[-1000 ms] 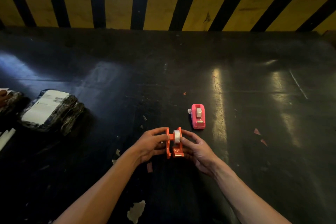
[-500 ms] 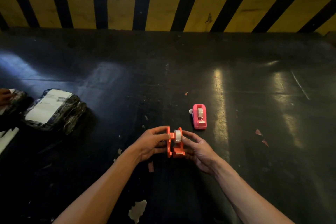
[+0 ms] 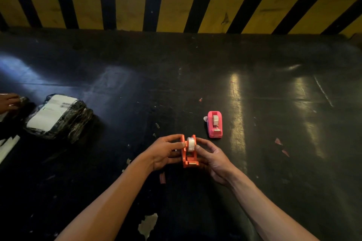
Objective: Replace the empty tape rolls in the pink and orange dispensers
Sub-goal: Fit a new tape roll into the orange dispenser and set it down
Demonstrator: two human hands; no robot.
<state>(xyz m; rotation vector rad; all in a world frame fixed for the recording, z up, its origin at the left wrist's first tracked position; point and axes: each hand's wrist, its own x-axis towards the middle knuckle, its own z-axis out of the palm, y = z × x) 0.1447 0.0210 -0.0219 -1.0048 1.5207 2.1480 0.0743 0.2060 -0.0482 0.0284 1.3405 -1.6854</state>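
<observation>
I see my 2 hands, left [image 3: 163,151] and right [image 3: 213,157], pinching the orange dispenser [image 3: 189,152] from both sides, tape roll [image 3: 190,144] seated inside. The pink dispenser [image 3: 214,124] sits just beyond on the table [image 3: 274,123].

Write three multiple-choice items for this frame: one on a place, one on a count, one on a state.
1. Where is the pink dispenser?
A. on the floor beyond the right hand
B. in the left hand
C. on the wrapped parcel

2. How many tape dispensers show?
A. one
B. two
C. three

3. What state is the orange dispenser in?
A. lying alone on the floor
B. held between both hands with a roll in it
C. held, with no roll

Answers: 1 A, it sits on the dark floor past the right hand. 2 B, one pink, one orange. 3 B, the left hand and the right hand flank it, a whitish tape roll between its walls.
</observation>
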